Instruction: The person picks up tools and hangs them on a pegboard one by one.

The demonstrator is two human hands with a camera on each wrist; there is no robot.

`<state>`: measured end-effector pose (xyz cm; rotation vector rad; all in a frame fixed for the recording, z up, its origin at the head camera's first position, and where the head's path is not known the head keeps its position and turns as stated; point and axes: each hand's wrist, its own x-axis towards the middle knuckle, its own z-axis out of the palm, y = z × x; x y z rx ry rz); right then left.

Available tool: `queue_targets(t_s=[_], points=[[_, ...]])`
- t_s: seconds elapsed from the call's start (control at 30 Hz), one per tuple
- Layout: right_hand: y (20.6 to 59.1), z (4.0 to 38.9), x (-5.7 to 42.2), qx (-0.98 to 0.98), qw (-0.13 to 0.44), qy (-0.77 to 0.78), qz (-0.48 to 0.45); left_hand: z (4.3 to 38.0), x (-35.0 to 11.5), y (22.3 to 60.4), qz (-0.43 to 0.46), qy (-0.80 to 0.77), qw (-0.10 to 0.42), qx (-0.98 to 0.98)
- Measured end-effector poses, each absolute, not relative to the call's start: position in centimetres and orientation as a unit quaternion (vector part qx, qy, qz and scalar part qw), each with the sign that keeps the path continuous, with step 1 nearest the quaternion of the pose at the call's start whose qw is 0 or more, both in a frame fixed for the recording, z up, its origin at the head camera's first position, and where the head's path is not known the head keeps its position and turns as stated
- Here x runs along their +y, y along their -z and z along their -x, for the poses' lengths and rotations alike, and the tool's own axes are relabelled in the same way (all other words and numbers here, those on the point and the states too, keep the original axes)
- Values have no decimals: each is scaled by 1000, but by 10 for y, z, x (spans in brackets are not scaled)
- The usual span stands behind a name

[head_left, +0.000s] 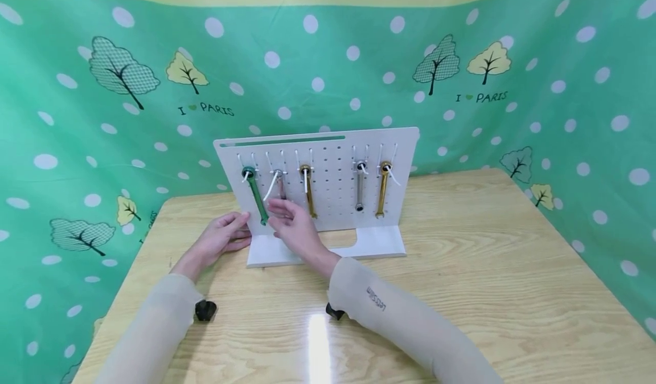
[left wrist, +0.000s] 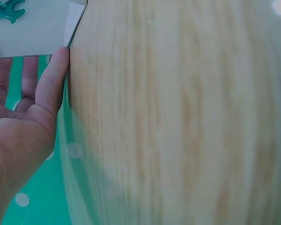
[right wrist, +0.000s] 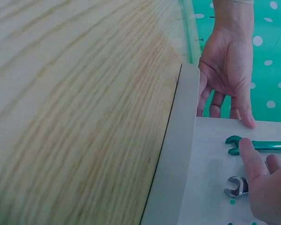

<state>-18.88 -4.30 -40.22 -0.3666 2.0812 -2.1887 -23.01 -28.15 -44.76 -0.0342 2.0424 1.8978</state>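
Observation:
A white pegboard stand (head_left: 333,201) stands upright on the table, with several wrenches hanging on its white hooks. My left hand (head_left: 225,236) grips its left edge, thumb at the front face and fingers behind, as the right wrist view shows. My right hand (head_left: 294,227) is in front of the board's left half with its fingers loosely extended. Its index finger overlaps the lower end of the green wrench (right wrist: 267,146) in the right wrist view. Just beside it is the silver open end of another wrench (right wrist: 236,187), partly hidden by this hand in the head view.
A gold wrench (head_left: 310,193) hangs right of my right hand. Farther right hang a silver wrench (head_left: 360,187) and another gold wrench (head_left: 382,193). The stand's white base (head_left: 379,241) lies on the wooden table (head_left: 487,270). A green dotted curtain (head_left: 328,59) surrounds the table.

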Motion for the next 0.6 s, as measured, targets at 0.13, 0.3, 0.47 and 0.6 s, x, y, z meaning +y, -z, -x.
queue_targets(t_s=[0.13, 0.3, 0.47, 0.6], points=[[410, 183, -32, 695, 57, 703, 142, 224, -281, 451, 17, -673, 178, 718], [408, 178, -13, 732, 61, 656, 173, 223, -278, 449, 13, -666, 175, 725], [403, 173, 17, 754, 46, 614, 227, 226, -276, 445, 13, -670, 180, 720], [393, 169, 49, 761, 17, 589, 270, 227, -273, 442, 14, -660, 179, 729]])
